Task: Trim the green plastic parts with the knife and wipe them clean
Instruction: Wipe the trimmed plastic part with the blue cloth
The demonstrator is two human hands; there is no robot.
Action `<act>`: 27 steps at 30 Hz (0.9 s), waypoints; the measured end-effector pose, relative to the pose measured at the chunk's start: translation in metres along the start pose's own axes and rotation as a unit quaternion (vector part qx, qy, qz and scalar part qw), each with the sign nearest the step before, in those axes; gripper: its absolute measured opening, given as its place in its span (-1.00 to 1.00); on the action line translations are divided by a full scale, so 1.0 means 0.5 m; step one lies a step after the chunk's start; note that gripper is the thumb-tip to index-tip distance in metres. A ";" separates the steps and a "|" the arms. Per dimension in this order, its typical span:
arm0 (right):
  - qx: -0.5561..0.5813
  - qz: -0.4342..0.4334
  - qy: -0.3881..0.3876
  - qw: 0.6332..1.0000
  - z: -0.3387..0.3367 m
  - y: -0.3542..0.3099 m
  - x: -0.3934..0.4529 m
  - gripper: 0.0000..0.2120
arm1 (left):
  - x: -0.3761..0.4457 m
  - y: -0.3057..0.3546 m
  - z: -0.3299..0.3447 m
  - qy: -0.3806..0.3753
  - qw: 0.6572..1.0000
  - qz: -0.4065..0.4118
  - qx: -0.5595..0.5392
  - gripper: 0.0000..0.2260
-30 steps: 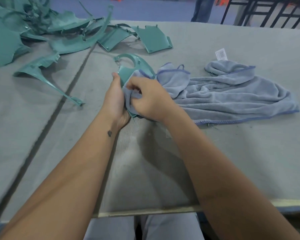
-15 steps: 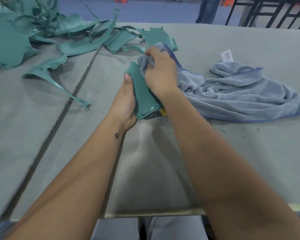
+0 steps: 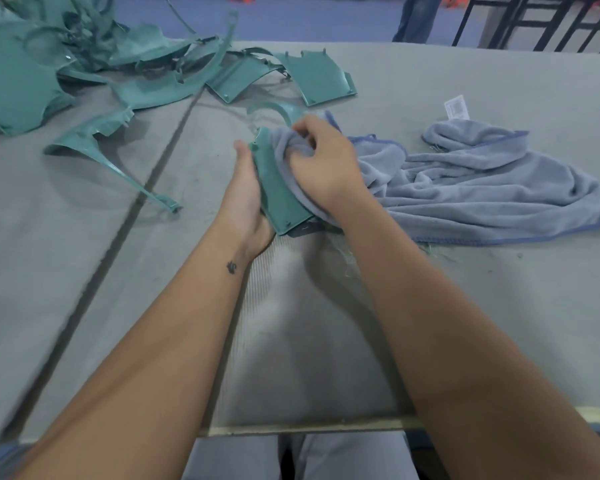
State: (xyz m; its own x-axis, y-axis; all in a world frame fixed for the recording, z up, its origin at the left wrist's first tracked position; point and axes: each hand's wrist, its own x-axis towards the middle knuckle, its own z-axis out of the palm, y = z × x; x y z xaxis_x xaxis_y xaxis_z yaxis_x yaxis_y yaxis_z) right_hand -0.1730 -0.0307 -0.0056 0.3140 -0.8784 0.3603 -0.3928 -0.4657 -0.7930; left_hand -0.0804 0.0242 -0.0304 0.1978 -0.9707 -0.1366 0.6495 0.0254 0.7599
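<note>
My left hand (image 3: 245, 199) grips a flat green plastic part (image 3: 278, 199) by its left edge, holding it tilted just above the table. My right hand (image 3: 326, 164) bunches one end of the grey-blue cloth (image 3: 482, 188) and presses it onto the part's upper face. The rest of the cloth trails off to the right over the table. A dark object (image 3: 307, 230) shows just below the part's lower edge, mostly hidden. I cannot make out a knife.
A heap of green plastic parts (image 3: 84, 64) fills the table's far left, with a similar flat panel (image 3: 321, 79) behind my hands and a long thin piece (image 3: 111, 157) to the left. The grey felt table (image 3: 499, 323) ends at its near edge. A person's legs stand far back.
My right hand has slid the cloth back down the part from its far end toward the middle. The left hand keeps the same grip on the part.
</note>
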 end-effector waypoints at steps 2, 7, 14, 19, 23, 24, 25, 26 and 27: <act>-0.071 0.024 0.006 0.997 -0.013 0.016 0.026 -0.83 | 0.001 -0.005 0.004 0.019 0.999 0.009 0.038 -0.50; -0.105 0.008 -0.040 0.994 -0.026 0.019 0.024 -0.78 | -0.002 -0.002 0.002 0.017 1.000 -0.007 0.008 -0.54; -0.053 -0.049 -0.183 0.980 -0.004 -0.015 -0.047 -0.78 | -0.001 0.004 -0.011 -0.009 0.998 -0.020 -0.063 -0.31; -0.035 -0.022 -0.094 0.995 -0.011 0.009 -0.038 -0.86 | -0.007 0.006 -0.004 -0.028 0.997 -0.021 -0.075 -0.42; -0.101 0.013 -0.015 0.995 -0.035 0.033 -0.026 -0.86 | -0.009 0.007 -0.001 -0.020 0.998 -0.022 -0.051 -0.49; -0.101 0.005 -0.018 0.995 -0.037 0.033 -0.030 -0.86 | -0.008 0.006 -0.003 -0.017 0.998 -0.020 -0.050 -0.49; -0.091 -0.004 -0.035 0.995 -0.037 0.029 -0.036 -0.86 | -0.006 0.004 -0.005 -0.016 0.998 -0.018 -0.053 -0.49; -0.075 -0.015 -0.065 0.995 -0.033 0.021 -0.045 -0.85 | -0.004 0.003 -0.008 -0.015 0.998 -0.012 -0.059 -0.48; -0.061 -0.028 -0.107 0.992 -0.028 0.013 -0.054 -0.84 | -0.003 0.003 -0.011 -0.013 0.998 -0.007 -0.067 -0.48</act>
State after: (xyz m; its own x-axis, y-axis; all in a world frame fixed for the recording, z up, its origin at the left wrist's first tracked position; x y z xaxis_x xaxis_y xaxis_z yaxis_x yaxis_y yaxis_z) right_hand -0.1963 -0.0114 -0.0137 0.5087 -0.8146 0.2788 -0.4681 -0.5334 -0.7045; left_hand -0.0759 0.0269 -0.0325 0.1700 -0.9770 -0.1290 0.7453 0.0418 0.6654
